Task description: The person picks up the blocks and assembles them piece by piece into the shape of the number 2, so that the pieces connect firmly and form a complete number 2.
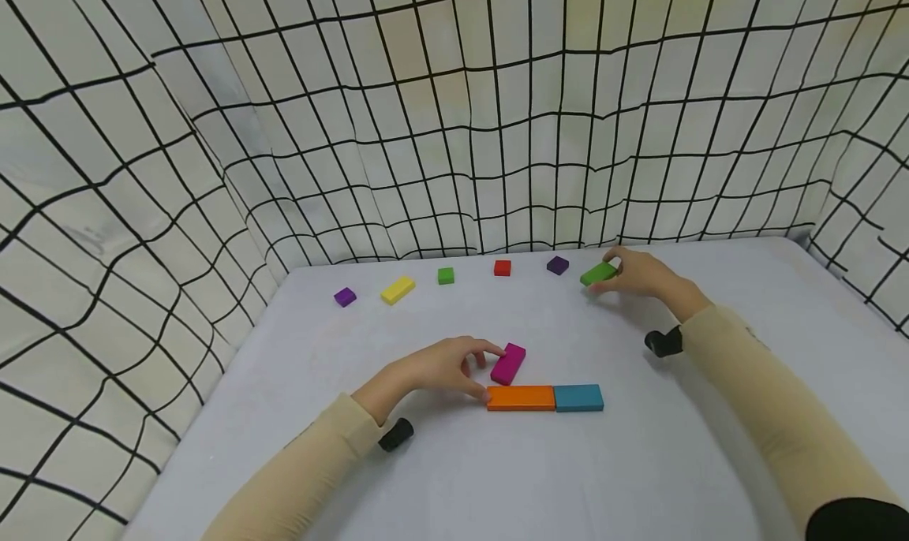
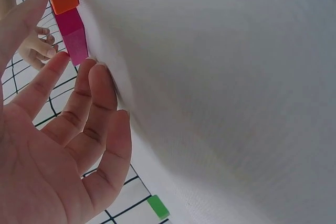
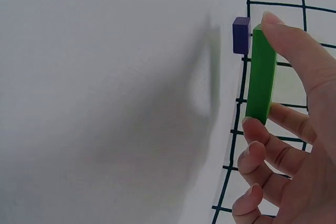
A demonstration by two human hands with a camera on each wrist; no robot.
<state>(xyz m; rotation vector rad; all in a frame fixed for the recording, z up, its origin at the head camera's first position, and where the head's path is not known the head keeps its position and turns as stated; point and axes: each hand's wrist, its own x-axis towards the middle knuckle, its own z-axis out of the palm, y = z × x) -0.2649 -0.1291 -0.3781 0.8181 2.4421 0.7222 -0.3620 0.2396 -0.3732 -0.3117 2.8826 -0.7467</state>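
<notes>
My right hand [image 1: 635,273] pinches a long green block [image 3: 262,74] by its ends, thumb at one and fingertips at the other. In the right wrist view the block is raised off the white table, its shadow falling apart from it. Near the middle, my left hand [image 1: 443,367] has its fingers loosely spread. Its index fingertip is at a magenta block [image 1: 508,364], and its thumb is at the left end of an orange block [image 1: 521,398]. A blue block [image 1: 578,397] sits end to end with the orange one. The magenta block lies slanted just behind the orange one.
Along the far side lie a purple block [image 1: 345,296], a yellow block [image 1: 398,290], a small green block [image 1: 445,276], a red block [image 1: 503,268] and a dark purple block [image 1: 557,265]. Black netting [image 1: 440,131] over white sheeting stands behind and beside the table [image 1: 497,478].
</notes>
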